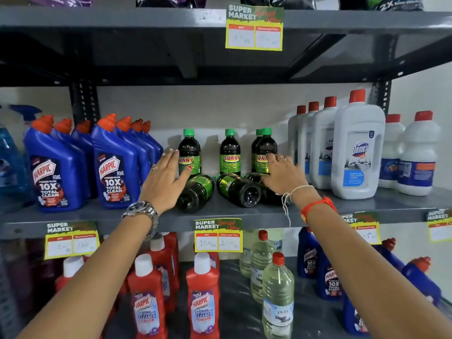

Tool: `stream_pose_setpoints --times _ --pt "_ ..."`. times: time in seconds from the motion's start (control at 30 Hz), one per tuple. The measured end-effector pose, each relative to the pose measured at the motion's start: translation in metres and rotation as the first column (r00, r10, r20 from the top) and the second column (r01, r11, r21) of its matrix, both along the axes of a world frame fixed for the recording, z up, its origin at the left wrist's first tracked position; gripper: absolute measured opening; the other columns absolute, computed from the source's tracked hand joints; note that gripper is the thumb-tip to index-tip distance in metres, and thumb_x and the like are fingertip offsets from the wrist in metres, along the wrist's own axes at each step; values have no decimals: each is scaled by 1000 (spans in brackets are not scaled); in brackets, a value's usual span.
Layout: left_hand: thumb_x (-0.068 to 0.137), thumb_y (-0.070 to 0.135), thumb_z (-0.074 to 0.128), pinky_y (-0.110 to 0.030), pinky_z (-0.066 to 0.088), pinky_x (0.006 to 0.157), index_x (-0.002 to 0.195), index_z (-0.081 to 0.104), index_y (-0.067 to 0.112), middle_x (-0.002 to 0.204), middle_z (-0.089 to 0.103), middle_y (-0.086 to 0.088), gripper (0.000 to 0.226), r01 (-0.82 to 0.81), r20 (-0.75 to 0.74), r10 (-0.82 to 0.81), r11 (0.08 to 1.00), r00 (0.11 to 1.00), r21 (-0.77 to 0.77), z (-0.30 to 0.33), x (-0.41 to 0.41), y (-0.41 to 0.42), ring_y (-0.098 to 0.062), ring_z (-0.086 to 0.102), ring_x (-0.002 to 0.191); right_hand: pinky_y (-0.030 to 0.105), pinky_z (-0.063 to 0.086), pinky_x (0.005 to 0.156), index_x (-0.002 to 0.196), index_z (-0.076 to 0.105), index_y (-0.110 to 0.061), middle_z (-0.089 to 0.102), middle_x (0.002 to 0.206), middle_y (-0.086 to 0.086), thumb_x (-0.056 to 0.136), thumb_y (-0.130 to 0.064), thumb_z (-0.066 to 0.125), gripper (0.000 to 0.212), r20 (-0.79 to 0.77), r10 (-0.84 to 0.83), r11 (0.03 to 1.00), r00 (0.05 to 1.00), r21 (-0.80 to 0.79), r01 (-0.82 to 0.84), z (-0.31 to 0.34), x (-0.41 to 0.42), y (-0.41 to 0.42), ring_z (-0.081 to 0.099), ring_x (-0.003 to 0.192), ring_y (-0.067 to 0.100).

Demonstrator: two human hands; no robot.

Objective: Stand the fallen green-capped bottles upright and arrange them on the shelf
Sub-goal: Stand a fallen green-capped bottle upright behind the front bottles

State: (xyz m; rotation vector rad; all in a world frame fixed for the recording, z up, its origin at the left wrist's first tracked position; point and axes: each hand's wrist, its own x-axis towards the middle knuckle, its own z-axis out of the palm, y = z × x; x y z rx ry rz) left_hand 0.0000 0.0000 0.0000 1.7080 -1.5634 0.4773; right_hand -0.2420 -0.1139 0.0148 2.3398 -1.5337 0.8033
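Observation:
Dark green-capped bottles labelled SUNNY stand on the middle grey shelf (367, 206): one on the left (189, 148), one in the middle (230, 152), and two close together on the right (266, 145). In front of them lie fallen ones: a left one (195, 194), a middle one (238, 189), and a third (271, 195) partly hidden under my right hand. My left hand (166, 177) is open, fingers beside the left upright bottle and thumb on its label. My right hand (281, 174) is open, fingertips on the right upright bottle's label.
Blue Harpic bottles (115, 165) crowd the shelf to the left, white Domex bottles (357, 152) to the right. Price tags (218, 234) hang on the shelf's front edge. The shelf below holds red Harpic bottles (203, 297) and clear bottles (277, 297). The upper shelf (146, 20) sits close overhead.

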Motion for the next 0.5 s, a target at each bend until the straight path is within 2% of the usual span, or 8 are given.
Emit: stream_pose_setpoints --times 0.07,0.13,0.23,0.3,0.4,0.5 --pt "93 43 30 -32 7 111 143 17 15 154 11 -2 60 6 -76 -2 999 997 44 -7 6 6 -14 8 139 48 36 99 136 33 -9 52 132 19 86 -38 51 61 -82 -39 995 996 89 47 0 0 0 41 126 35" --pt "93 44 30 -32 8 111 143 18 16 154 11 1 59 13 -104 -2 994 995 112 -20 19 9 -11 8 139 44 38 96 136 35 -10 55 129 17 86 -42 49 60 -83 -40 983 996 174 54 3 -1 -1 46 123 34" --pt "91 47 29 -34 11 112 142 20 16 153 15 1 60 43 -67 -31 982 997 182 -35 31 14 -12 12 139 40 42 90 130 40 -9 56 126 16 85 -39 51 56 -55 21 951 998 308 -3 9 0 -7 52 115 34" --pt "94 40 28 -34 14 111 142 22 17 152 19 0 54 13 -57 1 970 998 243 -40 33 20 -15 16 138 34 44 86 128 44 -7 56 126 16 86 -36 53 52 -60 67 908 996 418 -36 16 -1 -8 54 109 30" --pt "94 25 26 -36 29 105 140 23 13 151 21 -8 47 -165 132 121 899 984 405 -45 32 30 -24 26 134 30 40 81 124 49 -6 57 124 14 87 -36 55 48 -85 82 862 993 506 -28 23 0 -10 52 97 25" --pt "91 35 25 -38 42 89 133 33 13 139 40 -13 48 -316 365 141 817 920 481 -43 30 38 -29 44 119 33 44 89 121 54 -9 59 125 12 84 -43 57 50 -75 70 839 995 543 -18 26 2 -13 56 105 26"
